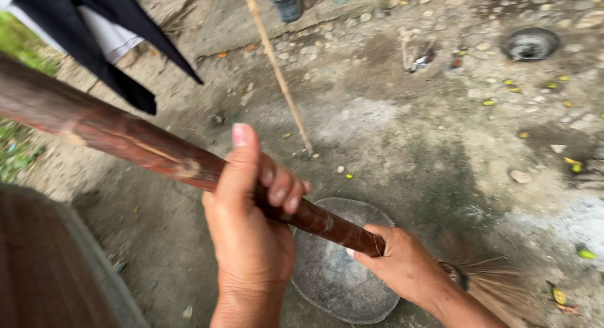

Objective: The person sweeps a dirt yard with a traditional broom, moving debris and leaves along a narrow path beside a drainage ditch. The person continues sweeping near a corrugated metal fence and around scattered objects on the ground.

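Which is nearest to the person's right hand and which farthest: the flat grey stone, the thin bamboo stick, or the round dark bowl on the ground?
From the right hand:
1. Flat grey stone, directly under and beside it.
2. Thin bamboo stick, above, leaning near the middle.
3. Round dark bowl, far off at the upper right.

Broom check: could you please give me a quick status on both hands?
Left hand gripping the handle; right hand lower, by the bristles. Flat stone beneath. Thin stick stands ahead.
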